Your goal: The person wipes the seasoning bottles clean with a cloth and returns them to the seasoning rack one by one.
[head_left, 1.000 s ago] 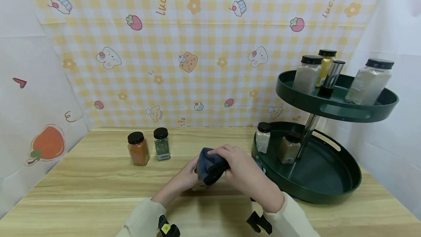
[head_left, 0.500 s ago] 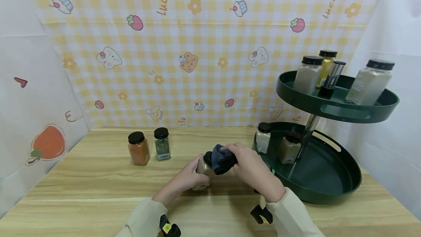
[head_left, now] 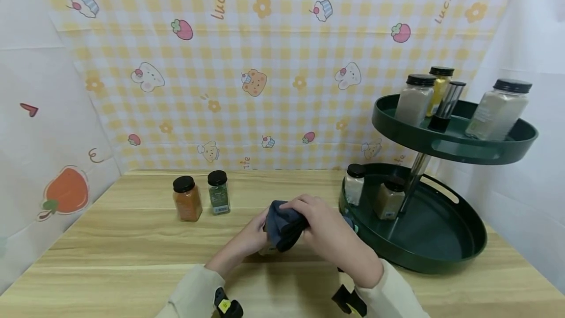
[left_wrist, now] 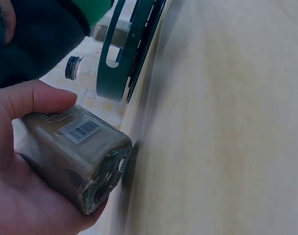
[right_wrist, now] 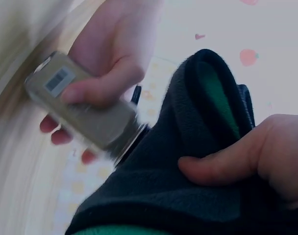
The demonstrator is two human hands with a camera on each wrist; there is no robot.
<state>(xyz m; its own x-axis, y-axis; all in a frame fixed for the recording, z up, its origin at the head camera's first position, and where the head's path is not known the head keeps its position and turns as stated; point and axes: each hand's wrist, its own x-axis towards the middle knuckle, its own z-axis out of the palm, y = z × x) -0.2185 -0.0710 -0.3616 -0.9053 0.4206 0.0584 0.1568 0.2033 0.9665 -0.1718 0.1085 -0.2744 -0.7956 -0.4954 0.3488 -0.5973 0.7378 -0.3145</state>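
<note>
Head view: A glass jar (head_left: 268, 250) is gripped by the curled fingers of the left hand (head_left: 252, 235), and most of it is hidden by a folded dark blue-grey cloth (head_left: 281, 224). The cloth is held in the fingers of the right hand (head_left: 317, 219). Beyond the left fingers and to their left, an orange-filled jar (head_left: 188, 204) and a green-filled jar (head_left: 218, 195) are stood on the wooden table (head_left: 110, 254). To the right of the right fingers, a two-tier dark green stand (head_left: 441, 234) is seen, with more jars (head_left: 413, 102) set on both levels.

Left wrist view: The glass jar is clamped between the left thumb and fingers. Its barcode label (left_wrist: 80, 131) is seen just past the thumb; its base is pointed away from the palm. The cloth is seen beyond the thumb.

Right wrist view: The cloth is pinched under the right thumb; the other right fingers are hidden. The jar's dark lid (right_wrist: 132, 146), ahead of that thumb, is partly covered by the cloth.
</note>
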